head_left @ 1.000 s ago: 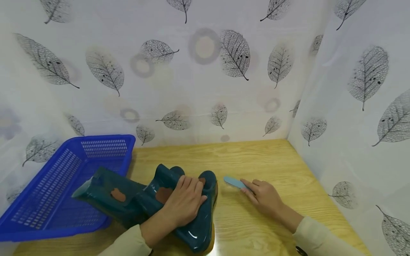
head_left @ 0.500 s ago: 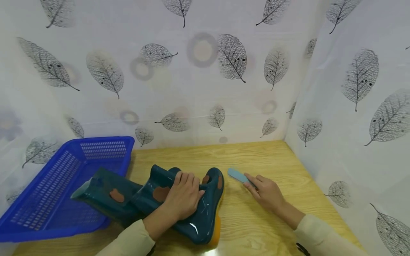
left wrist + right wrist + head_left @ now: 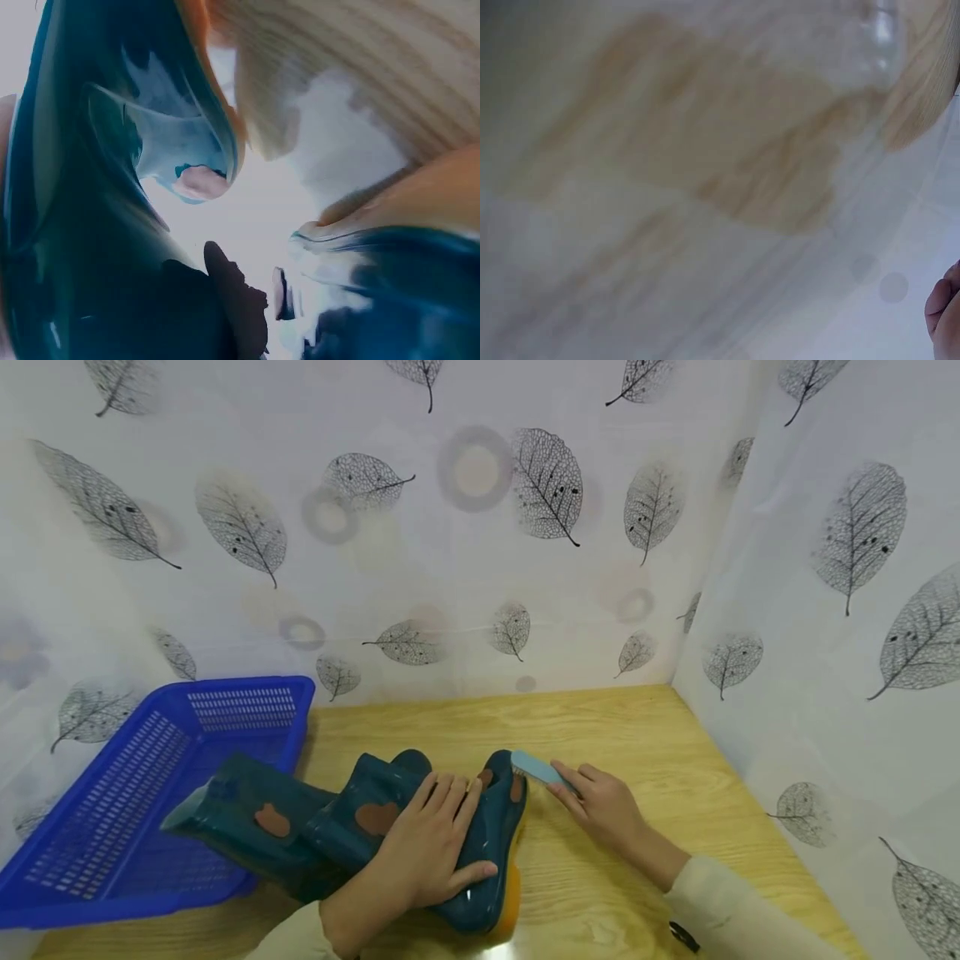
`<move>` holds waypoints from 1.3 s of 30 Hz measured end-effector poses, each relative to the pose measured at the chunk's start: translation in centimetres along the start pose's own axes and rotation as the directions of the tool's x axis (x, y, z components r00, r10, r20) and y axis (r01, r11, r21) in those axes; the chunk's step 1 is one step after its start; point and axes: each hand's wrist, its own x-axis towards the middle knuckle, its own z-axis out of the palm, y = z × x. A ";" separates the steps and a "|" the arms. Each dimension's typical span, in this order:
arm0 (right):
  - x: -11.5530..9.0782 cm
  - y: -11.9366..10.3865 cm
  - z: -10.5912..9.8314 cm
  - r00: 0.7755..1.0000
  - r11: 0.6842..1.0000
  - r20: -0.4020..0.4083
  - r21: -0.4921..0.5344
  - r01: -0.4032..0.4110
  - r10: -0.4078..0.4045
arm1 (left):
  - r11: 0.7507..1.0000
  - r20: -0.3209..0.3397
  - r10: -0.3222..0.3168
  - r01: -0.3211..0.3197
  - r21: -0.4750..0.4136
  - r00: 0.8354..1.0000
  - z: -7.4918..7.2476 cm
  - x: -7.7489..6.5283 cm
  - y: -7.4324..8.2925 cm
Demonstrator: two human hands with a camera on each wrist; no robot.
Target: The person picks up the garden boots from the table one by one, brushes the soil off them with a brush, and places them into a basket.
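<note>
A dark green rain boot (image 3: 486,852) with brown patches and an orange sole lies on its side on the wooden table, toe toward the back. My left hand (image 3: 431,839) rests across it, fingers spread and thumb out. My right hand (image 3: 603,806) grips the handle of a light blue brush (image 3: 534,767), its bristle end right at the boot's toe. A second green rain boot (image 3: 262,814) lies to the left, its shaft over the basket's edge. In the left wrist view, glossy boot surfaces (image 3: 90,247) fill much of the frame. The right wrist view shows fingers (image 3: 946,315) only at its edge.
A blue plastic basket (image 3: 120,906) with slotted walls stands on the left of the table (image 3: 600,718). White curtains (image 3: 465,568) printed with leaves hang behind the table and on both sides.
My right hand has brought the brush left onto the boot's toe. The boot has turned slightly, showing more of the toe's patches. My left hand's fingers have spread, thumb moving out.
</note>
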 end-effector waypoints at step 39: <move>2.6 2.8 -1.1 0.951 0.948 -0.002 -0.079 0.307 -0.308 | 0.999 -0.020 -0.019 0.019 0.027 1.000 1.5 -1.0 0.0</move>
